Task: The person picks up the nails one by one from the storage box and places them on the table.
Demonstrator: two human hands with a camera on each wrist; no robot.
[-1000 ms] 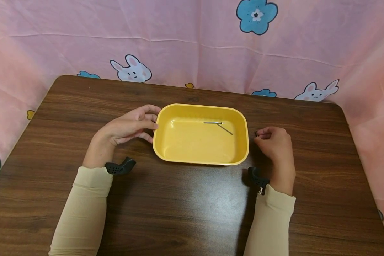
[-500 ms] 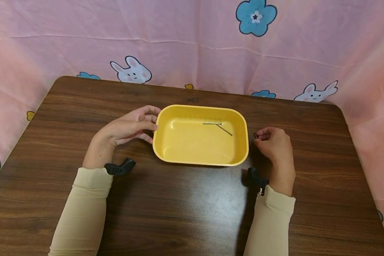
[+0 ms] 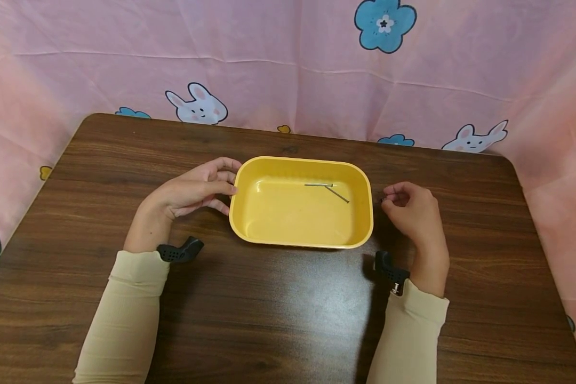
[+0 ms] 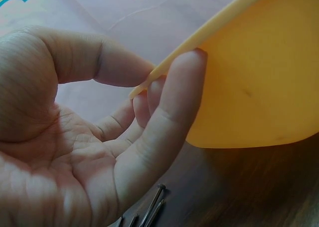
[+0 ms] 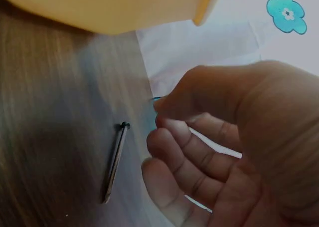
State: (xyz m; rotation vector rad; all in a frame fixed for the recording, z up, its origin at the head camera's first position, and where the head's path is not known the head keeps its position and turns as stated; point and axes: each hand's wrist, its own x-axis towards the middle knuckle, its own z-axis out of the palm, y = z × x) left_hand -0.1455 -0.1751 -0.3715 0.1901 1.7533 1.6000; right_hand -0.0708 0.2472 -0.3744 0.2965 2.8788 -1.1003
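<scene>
There's the nail [image 5: 115, 164], head to the tub [image 3: 297, 169], roughly parallel to the worktop's [image 3: 489, 240] far edge, just off the nearer right hand's [image 3: 415, 213] loosely curled, empty fingers, left hand [image 3: 192, 191] pinching the rim.

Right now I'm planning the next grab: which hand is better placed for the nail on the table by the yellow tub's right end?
Probably the right hand: it is near the nail and appears to hold nothing, while the left hand grips the yellow tub at its left end.
</scene>
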